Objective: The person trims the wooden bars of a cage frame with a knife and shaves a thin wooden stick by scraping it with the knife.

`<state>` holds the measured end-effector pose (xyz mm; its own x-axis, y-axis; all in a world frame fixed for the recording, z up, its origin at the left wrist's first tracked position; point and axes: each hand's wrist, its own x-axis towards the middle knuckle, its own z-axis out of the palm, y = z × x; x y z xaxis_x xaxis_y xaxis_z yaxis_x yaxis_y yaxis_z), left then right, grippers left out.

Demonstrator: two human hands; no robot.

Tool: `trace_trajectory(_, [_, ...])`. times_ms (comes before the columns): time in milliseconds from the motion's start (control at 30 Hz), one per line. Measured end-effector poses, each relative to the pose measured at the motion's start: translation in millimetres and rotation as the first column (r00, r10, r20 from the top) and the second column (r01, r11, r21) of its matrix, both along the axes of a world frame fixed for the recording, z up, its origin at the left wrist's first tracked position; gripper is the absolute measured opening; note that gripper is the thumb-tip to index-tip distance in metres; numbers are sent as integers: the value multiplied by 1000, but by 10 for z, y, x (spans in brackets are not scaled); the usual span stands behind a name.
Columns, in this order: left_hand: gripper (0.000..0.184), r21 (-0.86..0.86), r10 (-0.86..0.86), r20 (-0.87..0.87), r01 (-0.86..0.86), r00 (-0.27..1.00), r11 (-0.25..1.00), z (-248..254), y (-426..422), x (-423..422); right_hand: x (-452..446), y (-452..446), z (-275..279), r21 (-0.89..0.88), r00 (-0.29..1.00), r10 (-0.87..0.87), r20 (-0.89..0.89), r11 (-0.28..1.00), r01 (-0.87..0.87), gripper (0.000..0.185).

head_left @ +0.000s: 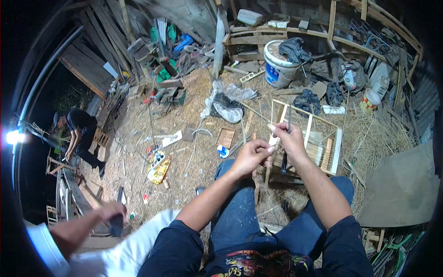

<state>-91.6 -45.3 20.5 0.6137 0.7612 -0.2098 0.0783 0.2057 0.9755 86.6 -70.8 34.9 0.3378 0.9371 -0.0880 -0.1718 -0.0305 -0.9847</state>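
Observation:
My left hand (253, 157) is closed in front of my knees, its fingertips pinched near my right hand; what they hold is too small to make out. My right hand (289, 141) is raised just beside it, fingers closed around a thin dark tool (284, 162) that stands roughly upright. A pale thin strip (278, 144) shows between the two hands. Behind and below my right hand is a wooden slatted frame (310, 134), partly hidden by the hand and forearm.
A co-worker's hand (113, 210) is at the lower left, near a dark blade-like object (116, 224). Another person (78, 131) bends over at the far left. A white bucket (280, 69), a wooden tray (225, 137), a yellow bag (159, 171) and a flat board (399, 187) lie around.

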Motion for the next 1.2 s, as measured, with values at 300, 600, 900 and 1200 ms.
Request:
trace_trajectory(300, [27, -121, 254, -71, -261, 965, 958, 107, -675, -1023, -296, -244, 99, -210, 766, 286, 576, 957, -200, 59])
trace_trajectory(600, [25, -124, 283, -161, -304, 945, 945, -12, -1239, -1267, -393, -649, -196, -124, 761, 413, 500, 904, -409, 36])
trace_trajectory(900, [28, -85, 299, -290, -335, 909, 938, -120, -1395, -1294, -538, -779, -430, -144, 527, 345, 777, 912, -385, 25])
trace_trajectory(1200, [27, -54, 299, -341, -337, 891, 940, -183, -1401, -1288, -636, -660, -350, -288, 403, 365, 839, 927, -239, 33])
